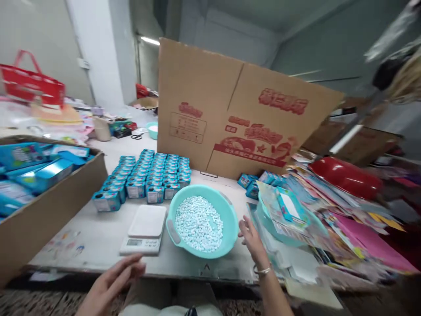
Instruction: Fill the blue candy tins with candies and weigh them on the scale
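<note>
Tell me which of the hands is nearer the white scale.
Left. The left hand is just in front of the scale; the right hand is right of it, past the bowl.

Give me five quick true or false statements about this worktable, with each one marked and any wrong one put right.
1. The turquoise bowl holds many small pale pieces. True.
2. The white scale stands to the right of the bowl. False: it stands to the left.
3. The right hand is beside the bowl. True.
4. The left hand grips a pair of scissors. False: nothing shows in it, and it is near the scale.
5. Rows of small blue boxes stand beyond the scale. True.
</note>
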Motion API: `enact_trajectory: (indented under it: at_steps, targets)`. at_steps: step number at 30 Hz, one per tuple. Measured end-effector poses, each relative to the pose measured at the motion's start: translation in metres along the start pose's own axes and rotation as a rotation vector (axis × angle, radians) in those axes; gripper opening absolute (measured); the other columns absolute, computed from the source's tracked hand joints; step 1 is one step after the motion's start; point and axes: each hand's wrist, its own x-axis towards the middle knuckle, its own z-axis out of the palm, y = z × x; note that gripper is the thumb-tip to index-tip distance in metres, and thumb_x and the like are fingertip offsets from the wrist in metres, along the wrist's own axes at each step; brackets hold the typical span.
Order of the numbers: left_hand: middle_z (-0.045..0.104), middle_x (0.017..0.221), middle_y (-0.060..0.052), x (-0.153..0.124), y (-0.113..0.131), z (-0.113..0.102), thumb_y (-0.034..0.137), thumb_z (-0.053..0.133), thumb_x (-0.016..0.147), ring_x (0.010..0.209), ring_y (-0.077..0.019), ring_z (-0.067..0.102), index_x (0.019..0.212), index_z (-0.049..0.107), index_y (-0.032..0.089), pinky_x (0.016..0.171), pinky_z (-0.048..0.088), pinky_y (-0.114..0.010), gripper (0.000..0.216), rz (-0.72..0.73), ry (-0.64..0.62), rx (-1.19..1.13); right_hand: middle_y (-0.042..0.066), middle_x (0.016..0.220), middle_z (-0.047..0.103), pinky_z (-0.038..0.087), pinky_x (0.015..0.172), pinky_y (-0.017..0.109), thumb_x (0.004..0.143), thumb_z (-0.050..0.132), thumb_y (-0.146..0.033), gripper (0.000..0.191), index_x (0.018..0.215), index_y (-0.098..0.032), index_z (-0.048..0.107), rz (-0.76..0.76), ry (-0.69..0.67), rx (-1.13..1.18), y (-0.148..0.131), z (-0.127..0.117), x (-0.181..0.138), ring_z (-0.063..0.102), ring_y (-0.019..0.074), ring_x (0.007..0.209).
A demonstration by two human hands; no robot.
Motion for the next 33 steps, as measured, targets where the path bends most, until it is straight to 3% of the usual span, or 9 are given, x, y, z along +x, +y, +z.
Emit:
enact_trajectory:
  at_steps: [2, 5, 9, 13, 18, 22, 27, 30, 33]
  targets:
    - [0.064, 0.128, -0.01, 0.015, 0.011, 0.033, 0.06, 0.072, 0.07, 0.126, -0.0305, 0.054, 0.126, 0.06, 0.023, 0.106, 0.043, -0.04, 0.067, 0.109, -0.042, -0.036, 0.017, 0.132, 0.056, 0.054, 0.061, 0.029, 0.079, 0.056, -0.065, 0.08, 0.139, -0.014, 0.043, 0.049, -0.06, 0.114, 0.017, 0.016, 0.011, 0.066, 0.0203, 0.084]
    - [0.045, 0.148, -0.014, 0.053, 0.018, 0.084, 0.056, 0.074, 0.071, 0.136, -0.0304, 0.043, 0.136, 0.048, 0.02, 0.113, 0.035, -0.041, 0.08, 0.207, 0.048, -0.109, 0.015, 0.126, 0.063, 0.055, 0.08, 0.036, 0.073, 0.068, -0.052, 0.072, 0.13, -0.012, 0.052, 0.059, -0.214, 0.323, 0.028, 0.027, 0.03, 0.065, 0.0255, 0.101]
    - [0.043, 0.149, -0.018, 0.098, 0.0, 0.129, 0.052, 0.073, 0.075, 0.138, -0.0313, 0.04, 0.14, 0.044, 0.015, 0.114, 0.033, -0.04, 0.08, 0.246, 0.046, -0.13, 0.011, 0.115, 0.069, 0.053, 0.089, 0.039, 0.069, 0.069, -0.038, 0.064, 0.126, -0.012, 0.056, 0.059, -0.219, 0.445, 0.033, 0.028, 0.029, 0.064, 0.0272, 0.104]
    - [0.056, 0.137, -0.016, 0.107, -0.023, 0.147, 0.041, 0.077, 0.071, 0.126, -0.0326, 0.052, 0.142, 0.039, 0.014, 0.108, 0.04, -0.041, 0.085, 0.275, 0.054, -0.173, 0.008, 0.111, 0.071, 0.053, 0.087, 0.038, 0.069, 0.068, -0.036, 0.063, 0.128, -0.014, 0.056, 0.074, -0.119, 0.39, 0.042, 0.016, 0.005, 0.065, 0.0267, 0.098]
    - [0.061, 0.132, -0.009, 0.072, -0.02, 0.151, 0.025, 0.071, 0.071, 0.118, -0.0299, 0.058, 0.142, 0.041, 0.021, 0.102, 0.045, -0.039, 0.078, 0.209, 0.049, -0.248, 0.01, 0.101, 0.074, 0.057, 0.075, 0.043, 0.064, 0.07, -0.043, 0.071, 0.128, -0.015, 0.059, 0.192, 0.042, 0.277, 0.053, -0.005, -0.024, 0.067, 0.033, 0.09]
    - [0.065, 0.126, -0.006, 0.042, 0.019, 0.122, 0.025, 0.074, 0.069, 0.11, -0.0283, 0.063, 0.14, 0.044, 0.024, 0.094, 0.052, -0.035, 0.077, 0.25, 0.121, -0.299, 0.009, 0.104, 0.073, 0.057, 0.075, 0.045, 0.068, 0.069, -0.047, 0.075, 0.136, -0.019, 0.052, 0.142, -0.012, 0.246, 0.032, 0.022, -0.038, 0.068, 0.0344, 0.093]
    - [0.07, 0.113, -0.003, 0.002, 0.066, 0.038, 0.023, 0.083, 0.053, 0.096, -0.0284, 0.069, 0.139, 0.047, 0.029, 0.074, 0.06, -0.033, 0.094, 0.213, 0.477, -0.259, 0.01, 0.128, 0.064, 0.054, 0.091, 0.04, 0.08, 0.063, -0.049, 0.073, 0.143, -0.02, 0.041, 0.01, -0.343, 0.342, -0.037, 0.105, -0.07, 0.062, 0.0301, 0.113]
    - [0.073, 0.108, 0.0, -0.03, 0.066, -0.016, 0.016, 0.082, 0.042, 0.088, -0.0307, 0.07, 0.133, 0.053, 0.033, 0.064, 0.061, -0.036, 0.097, 0.161, 0.663, -0.259, 0.009, 0.132, 0.06, 0.05, 0.098, 0.039, 0.09, 0.053, -0.049, 0.057, 0.139, -0.021, 0.048, -0.099, -0.573, 0.395, -0.066, 0.149, -0.083, 0.058, 0.0266, 0.118]
    - [0.076, 0.097, 0.003, -0.06, 0.045, -0.066, 0.018, 0.081, 0.04, 0.077, -0.0328, 0.071, 0.124, 0.06, 0.038, 0.058, 0.061, -0.042, 0.089, 0.032, 0.807, -0.302, 0.009, 0.123, 0.064, 0.053, 0.089, 0.039, 0.099, 0.032, -0.047, 0.048, 0.133, -0.021, 0.054, -0.258, -0.696, 0.377, -0.069, 0.185, -0.078, 0.063, 0.0237, 0.105]
